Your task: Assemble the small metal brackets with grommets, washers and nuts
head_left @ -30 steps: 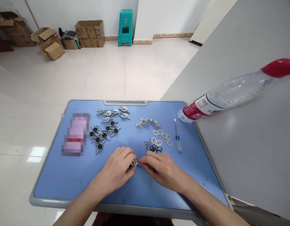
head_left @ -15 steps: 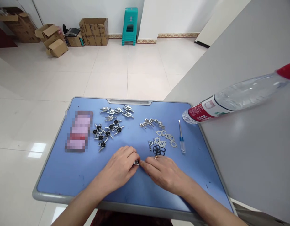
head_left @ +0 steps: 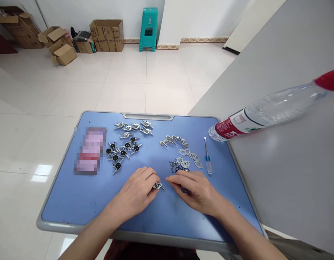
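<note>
My left hand (head_left: 141,186) is closed around a small flanged metal fitting (head_left: 157,185), whose flange and thin tube show beyond my fingertips low over the table. To its right, my right hand (head_left: 199,187) has thumb and forefinger pinched together, apart from the fitting. A dark object (head_left: 185,189) shows under its curled fingers; its kind is unclear. Just beyond that hand lie black rubber rings (head_left: 180,168), partly covered, with tiny screws (head_left: 172,166) and flat metal gaskets (head_left: 185,164). Several similar fittings with black discs (head_left: 123,153) lie to the left.
More metal fittings (head_left: 126,127) lie near the back, and stemmed metal pieces (head_left: 172,140) right of centre. A screwdriver (head_left: 208,160) lies at right by a large water bottle (head_left: 253,112). A blurred pink item (head_left: 91,151) is at left; a grey panel (head_left: 286,162) borders the right.
My right hand has drawn back to the right from the fitting, uncovering its tube and covering more of the black rings. My left hand stays in place holding it.
</note>
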A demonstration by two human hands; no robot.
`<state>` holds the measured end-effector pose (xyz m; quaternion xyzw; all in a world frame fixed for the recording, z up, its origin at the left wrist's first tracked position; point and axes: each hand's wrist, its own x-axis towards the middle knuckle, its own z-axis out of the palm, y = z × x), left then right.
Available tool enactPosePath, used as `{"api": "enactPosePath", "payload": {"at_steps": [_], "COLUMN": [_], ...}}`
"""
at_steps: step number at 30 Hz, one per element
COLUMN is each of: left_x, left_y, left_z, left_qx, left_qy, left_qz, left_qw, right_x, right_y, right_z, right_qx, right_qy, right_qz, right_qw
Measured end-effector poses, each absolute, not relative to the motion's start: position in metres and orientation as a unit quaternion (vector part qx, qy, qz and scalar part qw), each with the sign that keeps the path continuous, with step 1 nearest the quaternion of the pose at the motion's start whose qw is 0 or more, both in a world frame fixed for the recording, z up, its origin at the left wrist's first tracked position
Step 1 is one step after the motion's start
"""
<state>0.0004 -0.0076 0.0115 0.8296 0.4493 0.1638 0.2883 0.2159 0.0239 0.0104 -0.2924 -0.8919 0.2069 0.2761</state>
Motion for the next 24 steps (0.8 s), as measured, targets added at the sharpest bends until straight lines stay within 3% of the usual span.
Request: {"api": "enactPosePath", "payload": {"at_steps": [6, 13, 19, 24], "left_x": [0.001, 0.001, 0.0, 0.0], "left_y": [-0.007, -0.005, -0.004, -0.002], "left_z": [0.01, 0.013, 0.014, 0.015], "left_qx": [0.833, 0.824, 0.822, 0.822], "left_qy": [0.448, 0.452, 0.453, 0.456], "left_qz": [0.17, 0.172, 0.166, 0.165], "left_qw": [0.277, 0.295, 0.302, 0.299], "right_x": [0.214, 0.218, 0.217, 0.213], "right_y": [0.02, 0.022, 0.018, 0.021], "right_z": [0.029, 0.035, 0.036, 0.039], "right_qx": [-0.323, -0.453, -0.415, -0.354], "right_qy": [-0.818, -0.565, -0.536, -0.623], "right_qz": [0.364, 0.616, 0.664, 0.622], "right_qw": [0.306, 0.311, 0.315, 0.316]}}
